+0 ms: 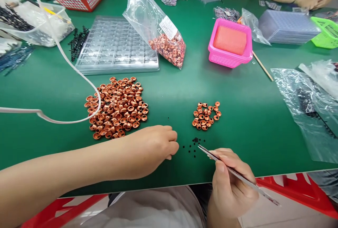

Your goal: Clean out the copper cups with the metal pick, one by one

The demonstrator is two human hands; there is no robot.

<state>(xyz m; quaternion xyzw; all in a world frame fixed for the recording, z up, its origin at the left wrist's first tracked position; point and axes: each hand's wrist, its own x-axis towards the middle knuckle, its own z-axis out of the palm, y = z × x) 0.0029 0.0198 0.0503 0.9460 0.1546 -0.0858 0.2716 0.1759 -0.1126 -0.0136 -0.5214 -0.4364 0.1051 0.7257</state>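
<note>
My right hand [233, 185] is closed on metal tweezers [240, 176], whose tips point at a scatter of tiny black pieces [195, 140] on the green table. Left of those pieces, my left hand [161, 143] rests with its fingers curled together; whatever they may hold is hidden. A large pile of copper-coloured cups [118, 106] lies behind my left forearm. Beyond the black pieces sits a smaller group of the same cups [204, 117].
Clear trays [116, 44] and a bag of copper cups [169, 46] stand behind the large pile. A pink basket [229, 60], a wooden stick [262, 66] and plastic bags [303, 108] are to the right. A white cord [66, 57] hangs at left. Another person's hands [311, 1] are at back right.
</note>
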